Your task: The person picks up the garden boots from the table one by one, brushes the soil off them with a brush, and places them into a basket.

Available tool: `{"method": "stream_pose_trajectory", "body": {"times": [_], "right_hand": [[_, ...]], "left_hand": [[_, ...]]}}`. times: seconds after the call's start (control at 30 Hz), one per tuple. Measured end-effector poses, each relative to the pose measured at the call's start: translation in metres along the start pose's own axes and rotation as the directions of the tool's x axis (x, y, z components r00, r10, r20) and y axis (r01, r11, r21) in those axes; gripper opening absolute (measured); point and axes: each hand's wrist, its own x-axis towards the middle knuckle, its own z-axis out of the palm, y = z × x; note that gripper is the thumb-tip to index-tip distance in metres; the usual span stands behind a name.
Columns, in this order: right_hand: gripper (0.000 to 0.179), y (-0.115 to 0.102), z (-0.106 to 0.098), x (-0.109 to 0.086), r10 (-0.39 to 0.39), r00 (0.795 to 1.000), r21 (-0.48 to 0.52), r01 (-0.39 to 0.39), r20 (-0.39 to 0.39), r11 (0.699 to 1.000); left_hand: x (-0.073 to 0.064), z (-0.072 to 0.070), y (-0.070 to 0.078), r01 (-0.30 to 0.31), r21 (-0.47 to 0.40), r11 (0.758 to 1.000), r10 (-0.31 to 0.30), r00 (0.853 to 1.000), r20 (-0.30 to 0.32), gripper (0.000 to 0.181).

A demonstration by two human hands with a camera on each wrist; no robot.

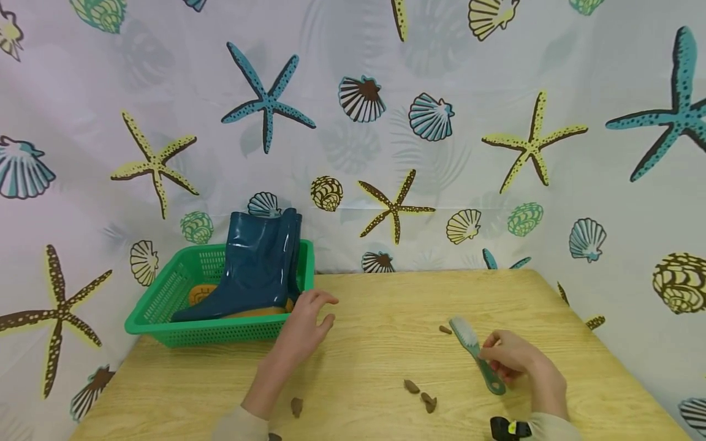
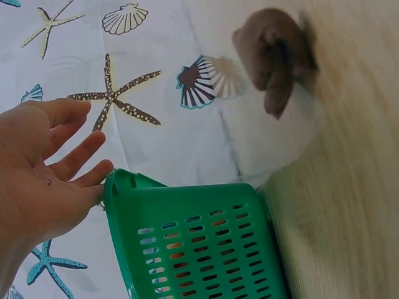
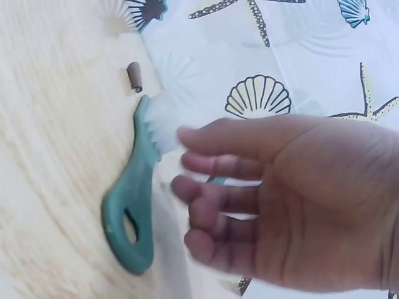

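A pair of dark blue rubber boots (image 1: 250,269) with tan soles lies in a green plastic basket (image 1: 220,335) at the back left. My left hand (image 1: 306,324) hovers by the basket's right end, fingers loosely bent and holding nothing; in the left wrist view its fingertips overlap the basket's rim. On the table at the right is a green-handled scrub brush (image 1: 477,355) with pale bristles. Right beside its handle is my right hand (image 1: 515,355), fingers loosely curled. The right wrist view shows a gap between those fingers and the brush (image 3: 132,205).
Several small brown clumps are scattered on the wooden table (image 1: 375,331): one clump (image 1: 445,329) near the brush head, two (image 1: 428,402) at front centre, another (image 1: 296,407) near my left forearm. A shell-and-starfish patterned curtain (image 1: 353,147) encloses the table's back and sides.
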Motion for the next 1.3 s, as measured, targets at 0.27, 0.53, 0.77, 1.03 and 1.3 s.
{"method": "stream_pose_trajectory", "body": {"times": [0.27,0.53,0.77,1.03,1.3], "right_hand": [[0.047,-0.027,-0.002,0.010,-0.370,0.897,-0.264,0.306,-0.243,0.915],[0.057,-0.048,0.014,0.014,-0.492,0.835,-0.306,0.414,-0.247,0.857],[0.055,-0.048,0.014,0.010,-0.474,0.853,-0.289,0.408,-0.217,0.866],[0.057,-0.042,0.006,0.007,-0.471,0.850,-0.286,0.402,-0.237,0.870],[0.057,-0.038,0.001,0.007,-0.471,0.846,-0.286,0.400,-0.252,0.871]], "left_hand": [[-0.002,0.016,0.004,0.003,0.023,1.000,-0.006,0.994,0.108,0.041],[-0.004,0.024,0.009,0.018,0.167,0.986,-0.045,0.986,0.161,0.060],[-0.005,0.017,0.010,0.141,0.143,0.980,-0.156,0.983,0.099,0.051],[-0.003,0.010,0.014,0.256,0.093,0.962,-0.260,0.965,0.027,0.043],[-0.005,-0.004,0.015,0.274,0.178,0.945,-0.281,0.960,0.014,0.038]]}}
